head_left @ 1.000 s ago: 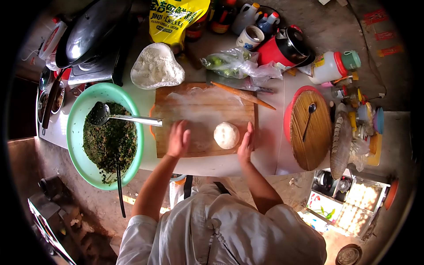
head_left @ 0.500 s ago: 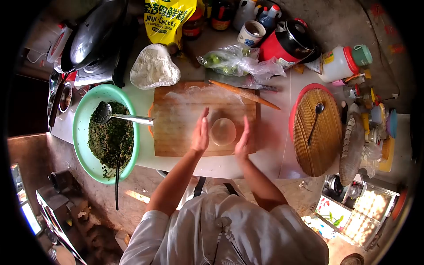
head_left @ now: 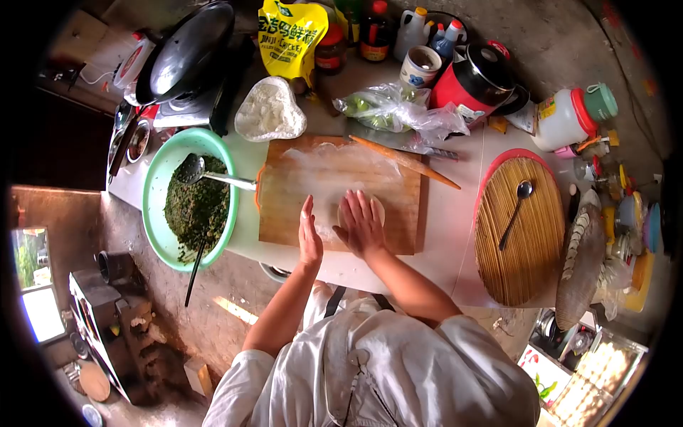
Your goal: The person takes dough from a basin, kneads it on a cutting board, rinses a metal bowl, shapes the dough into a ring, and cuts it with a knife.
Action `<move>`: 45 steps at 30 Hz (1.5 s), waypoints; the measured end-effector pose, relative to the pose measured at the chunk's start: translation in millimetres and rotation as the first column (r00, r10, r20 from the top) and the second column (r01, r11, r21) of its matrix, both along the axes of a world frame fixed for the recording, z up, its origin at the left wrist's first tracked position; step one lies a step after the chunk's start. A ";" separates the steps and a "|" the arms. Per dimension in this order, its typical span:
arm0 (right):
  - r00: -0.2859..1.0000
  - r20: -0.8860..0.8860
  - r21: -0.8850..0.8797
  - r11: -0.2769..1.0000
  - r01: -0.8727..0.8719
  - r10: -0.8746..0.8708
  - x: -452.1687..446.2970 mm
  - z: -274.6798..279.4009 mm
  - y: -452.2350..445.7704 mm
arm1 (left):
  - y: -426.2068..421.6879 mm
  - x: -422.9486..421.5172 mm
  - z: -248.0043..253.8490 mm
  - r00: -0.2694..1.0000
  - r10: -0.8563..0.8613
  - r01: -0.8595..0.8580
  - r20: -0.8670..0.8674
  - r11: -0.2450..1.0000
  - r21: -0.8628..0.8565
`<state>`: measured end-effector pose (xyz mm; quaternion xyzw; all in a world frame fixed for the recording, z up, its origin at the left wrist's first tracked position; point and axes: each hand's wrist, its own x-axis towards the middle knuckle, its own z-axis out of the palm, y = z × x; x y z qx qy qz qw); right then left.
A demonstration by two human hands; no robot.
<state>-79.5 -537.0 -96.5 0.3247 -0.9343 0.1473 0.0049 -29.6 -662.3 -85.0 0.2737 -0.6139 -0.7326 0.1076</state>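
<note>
On the floured wooden board (head_left: 284, 213) lies a pale round of dough (head_left: 380, 212), largely covered by my right hand (head_left: 362, 226). That hand is flat on it, palm down, fingers stretched out. My left hand (head_left: 309, 236) stands on edge over the board, left of the dough and apart from it, its fingers straight and holding nothing. A tapered wooden rolling pin (head_left: 405, 162) lies across the board's far right corner. Behind the board sits a bowl of white flour (head_left: 269, 114).
To the left, a green basin (head_left: 147, 206) holds chopped green filling (head_left: 196, 213), a slotted ladle (head_left: 222, 179) and a dark handle. At right, a spoon (head_left: 516, 213) rests on a round slatted tray (head_left: 498, 263). A plastic bag (head_left: 398, 110) and a red kettle (head_left: 473, 78) stand behind.
My right hand has moved left from beside the dough and now lies flat on top of it. My left hand stays upright at the left. The camera view has shifted slightly.
</note>
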 end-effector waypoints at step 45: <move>0.910 0.415 -0.567 0.779 0.268 -0.010 -17.3 -19.3 7.3 | 16.9 -26.4 -45.6 0.992 -0.128 0.128 -0.010 0.992 0.005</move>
